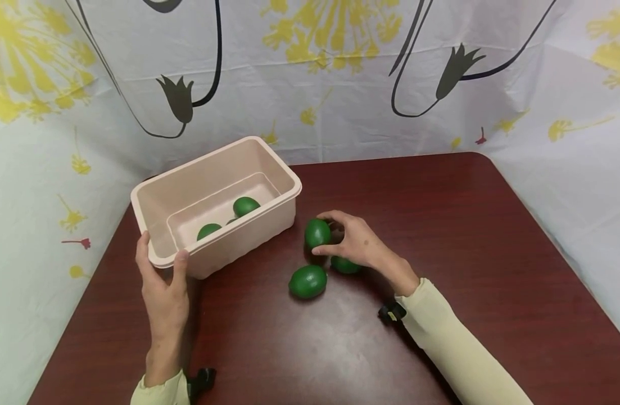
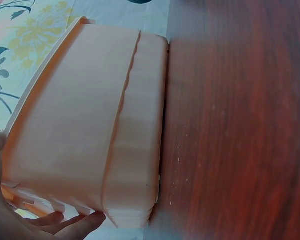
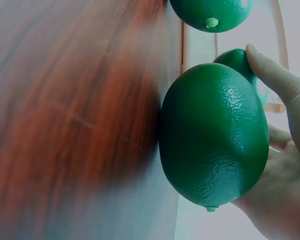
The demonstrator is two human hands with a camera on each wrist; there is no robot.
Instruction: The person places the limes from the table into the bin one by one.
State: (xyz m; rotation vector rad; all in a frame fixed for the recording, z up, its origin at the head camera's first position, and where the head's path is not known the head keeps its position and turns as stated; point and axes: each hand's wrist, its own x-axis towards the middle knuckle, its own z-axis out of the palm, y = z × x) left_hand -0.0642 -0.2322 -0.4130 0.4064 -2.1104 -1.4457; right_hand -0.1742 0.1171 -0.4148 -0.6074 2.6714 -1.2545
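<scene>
Head view: two hands (image 1: 163, 295) (image 1: 359, 241), one bin (image 1: 249, 237), three limes (image 1: 317, 233) (image 1: 308, 281) (image 1: 346, 265) outside.

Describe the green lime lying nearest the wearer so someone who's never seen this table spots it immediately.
On the dark red table, find the pale bin at left. Right of it, the right hand holds one lime, and a second lime is partly hidden by that hand. The target lime lies nearest the wearer, the only one of these three fully visible.
</scene>
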